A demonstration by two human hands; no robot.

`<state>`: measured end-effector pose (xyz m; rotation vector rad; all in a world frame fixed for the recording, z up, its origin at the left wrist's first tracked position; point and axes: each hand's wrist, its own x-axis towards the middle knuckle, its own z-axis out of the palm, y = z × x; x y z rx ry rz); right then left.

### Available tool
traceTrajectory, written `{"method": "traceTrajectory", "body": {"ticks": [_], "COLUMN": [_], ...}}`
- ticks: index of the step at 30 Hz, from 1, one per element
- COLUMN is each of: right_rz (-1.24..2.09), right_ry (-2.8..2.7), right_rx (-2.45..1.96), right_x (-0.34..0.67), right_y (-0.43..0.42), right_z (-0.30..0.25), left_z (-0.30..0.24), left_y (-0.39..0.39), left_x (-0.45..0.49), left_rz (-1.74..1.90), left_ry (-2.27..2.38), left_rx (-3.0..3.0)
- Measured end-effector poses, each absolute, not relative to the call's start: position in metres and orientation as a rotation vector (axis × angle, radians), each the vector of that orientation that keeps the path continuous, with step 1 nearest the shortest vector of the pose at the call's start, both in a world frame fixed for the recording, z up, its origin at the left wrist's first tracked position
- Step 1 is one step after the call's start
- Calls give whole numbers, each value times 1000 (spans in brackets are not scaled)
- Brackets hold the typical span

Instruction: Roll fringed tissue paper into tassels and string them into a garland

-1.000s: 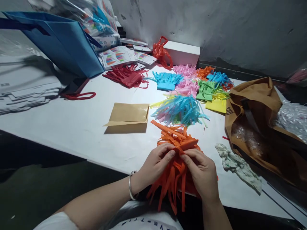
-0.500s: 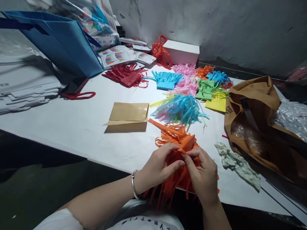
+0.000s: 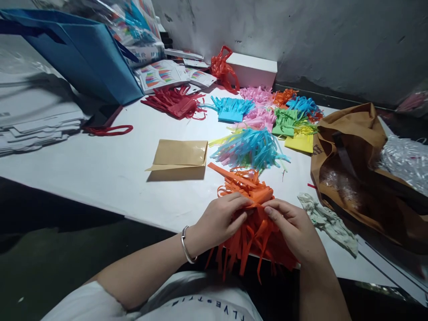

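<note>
Both my hands pinch an orange fringed paper piece (image 3: 254,236) at the near edge of the white table (image 3: 100,169). My left hand (image 3: 219,220), with a metal bracelet on the wrist, grips its left side. My right hand (image 3: 294,229) grips its right side, fingers curled on the folded top. The cut strips hang down toward my lap. Just beyond lies a second orange fringed bundle (image 3: 239,180).
A blue and pink fringed pile (image 3: 249,149), a tan envelope (image 3: 180,154), more coloured fringed papers (image 3: 287,120), a red fringed pile (image 3: 175,101), a blue bag (image 3: 83,53), a white box (image 3: 254,70), a brown bag (image 3: 361,165) and a crumpled cloth (image 3: 326,220) lie around.
My hands and the orange piece shifted slightly; the right hand rolled outward to the right and the strips now hang more spread below the table edge.
</note>
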<state>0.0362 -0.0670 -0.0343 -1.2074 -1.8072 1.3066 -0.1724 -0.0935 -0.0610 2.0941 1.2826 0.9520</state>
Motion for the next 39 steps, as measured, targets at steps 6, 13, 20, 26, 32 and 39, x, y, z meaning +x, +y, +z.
{"method": "traceTrajectory", "body": {"ticks": [6, 13, 20, 26, 32, 39], "right_rz": [1348, 1357, 1217, 745, 516, 284], "right_ry": [-1804, -1816, -1785, -1880, -1993, -2047], "right_rx": [-1189, -1157, -1113, -1017, -902, -983], "right_x": [37, 38, 29, 24, 24, 24], "right_y": [-69, -71, -77, -86, -89, -96], "right_z": [-37, -41, -42, -48, -53, -56], "left_z": [-63, -64, -62, -63, -65, -66], "left_y": [-93, -94, -94, -94, -95, -95], "left_x": [-173, -172, -169, -166, -166, -164], "left_rz": [978, 962, 978, 1020, 1028, 1023], "left_ry": [1264, 1260, 1253, 1257, 1250, 1246], "left_rx": [2102, 2094, 2093, 2090, 2096, 2068]}}
